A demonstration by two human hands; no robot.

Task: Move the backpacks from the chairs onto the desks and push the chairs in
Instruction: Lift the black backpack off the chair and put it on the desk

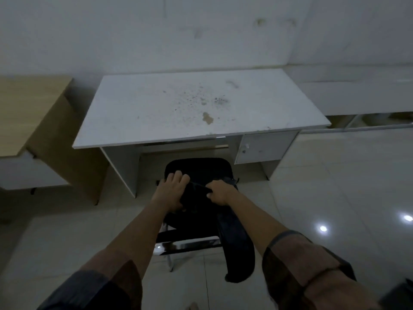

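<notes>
A black backpack [196,175] sits on a black chair [190,240] with a chrome frame, pulled out in front of a stained white desk [156,108]. My left hand [171,189] lies on the backpack's left side, fingers spread over the fabric and thumb down its near side. My right hand [218,193] grips a fold or handle at the top of the backpack, fingers curled round it. A black strap [237,242] hangs down to the right of the chair.
A wooden-topped desk [26,104] stands to the left against the wall. The white desk has a small cupboard door [261,148] at its lower right. A low white ledge [362,92] runs along the right wall. Pale glossy tiles cover the floor.
</notes>
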